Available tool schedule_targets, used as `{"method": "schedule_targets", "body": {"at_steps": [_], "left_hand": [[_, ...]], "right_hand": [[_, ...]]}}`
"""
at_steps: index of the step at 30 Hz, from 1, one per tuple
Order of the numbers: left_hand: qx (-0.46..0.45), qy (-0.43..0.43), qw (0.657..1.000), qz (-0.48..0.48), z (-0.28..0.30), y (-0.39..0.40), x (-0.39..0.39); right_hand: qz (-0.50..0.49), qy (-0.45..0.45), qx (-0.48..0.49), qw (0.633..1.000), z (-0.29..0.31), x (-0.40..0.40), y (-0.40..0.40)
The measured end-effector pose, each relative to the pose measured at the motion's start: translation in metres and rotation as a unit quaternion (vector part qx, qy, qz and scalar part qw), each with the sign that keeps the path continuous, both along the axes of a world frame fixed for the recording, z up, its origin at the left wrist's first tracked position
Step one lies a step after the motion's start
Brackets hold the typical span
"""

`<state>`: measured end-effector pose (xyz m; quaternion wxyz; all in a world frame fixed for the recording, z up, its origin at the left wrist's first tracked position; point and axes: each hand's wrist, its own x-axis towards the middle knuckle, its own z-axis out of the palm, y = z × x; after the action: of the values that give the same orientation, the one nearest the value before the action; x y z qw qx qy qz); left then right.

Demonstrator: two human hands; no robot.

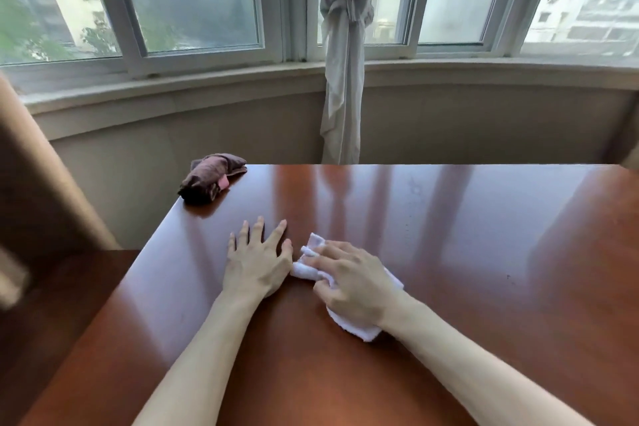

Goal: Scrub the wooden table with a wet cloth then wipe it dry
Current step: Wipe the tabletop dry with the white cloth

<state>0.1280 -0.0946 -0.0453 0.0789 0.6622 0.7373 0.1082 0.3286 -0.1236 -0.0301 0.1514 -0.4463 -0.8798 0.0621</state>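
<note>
Pressing a white cloth under curled fingers, the right hand works the wooden table; the left hand lies flat, fingers spread, brown cloth at eleven o'clock.

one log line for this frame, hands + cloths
left hand: flat on table | right hand: grips white cloth on tabletop | dark cloth: far-left corner, untouched

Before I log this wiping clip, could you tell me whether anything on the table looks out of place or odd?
Only mildly: a bunched dark brown cloth sits at the wooden table's far left corner, overhanging the edge. Otherwise the left hand rests flat and the right hand holds the white cloth.
</note>
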Motion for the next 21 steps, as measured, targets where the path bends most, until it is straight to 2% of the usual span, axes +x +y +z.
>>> {"method": "schedule_targets", "body": {"at_steps": [2,6,17,21], "left_hand": [[0.000,0.003,1.000,-0.003,0.001,-0.001,0.000],[0.010,-0.003,1.000,-0.008,-0.001,-0.001,-0.001],[0.022,0.011,1.000,0.012,-0.006,0.003,0.000],[0.025,0.020,0.999,0.017,-0.006,0.002,0.000]], "right_hand": [[0.003,0.016,0.002,1.000,0.001,0.000,-0.031],[-0.038,0.009,-0.050,0.998,0.009,-0.004,-0.007],[-0.145,-0.028,-0.077,0.986,0.009,-0.031,0.239],[-0.179,-0.035,-0.069,0.981,0.010,-0.027,0.284]]}}
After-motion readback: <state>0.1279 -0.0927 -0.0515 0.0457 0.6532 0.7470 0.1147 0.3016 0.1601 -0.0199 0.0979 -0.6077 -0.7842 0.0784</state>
